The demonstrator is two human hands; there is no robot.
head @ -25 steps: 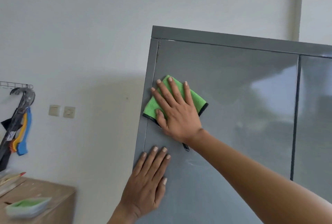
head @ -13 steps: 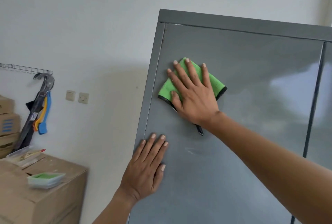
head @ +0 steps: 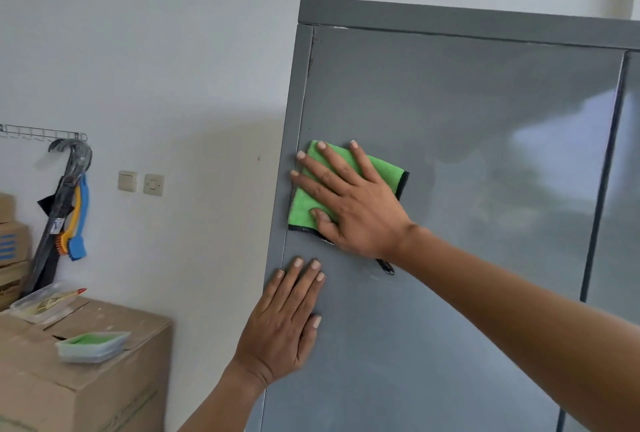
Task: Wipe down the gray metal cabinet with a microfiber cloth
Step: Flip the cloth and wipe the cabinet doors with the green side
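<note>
Pressing flat against the door of the tall gray metal cabinet [head: 467, 189], your right hand [head: 353, 210] covers a folded green microfiber cloth with black edging [head: 388, 172] a little left of the frame's centre. The fingers are spread and straight, and the thumb lies across the cloth's lower part; nothing is curled round it, so the cloth is pinned to the metal by the palm and fingers alone. The cloth sits at the door's left edge, its left side reaching the seam by the cabinet's corner post. A small dark tag hangs out beneath your wrist.

Your left hand [head: 284, 324] rests lower down, in the lower middle of the frame, palm flat on the same door with fingers straight and close together, pointing up. It is near the cloth but apart from it.

At the lower left of the frame stands a brown cardboard box [head: 104, 393] with a shallow pale plastic tray holding something green [head: 91, 345] and a clear plastic container [head: 43, 301] on top. On the white wall at the left, a wire rack [head: 41, 133] carries a dark hooked tool [head: 62, 203] and a blue brush [head: 79, 223]. Two beige wall switches [head: 140, 183] sit between these and the cabinet.
</note>
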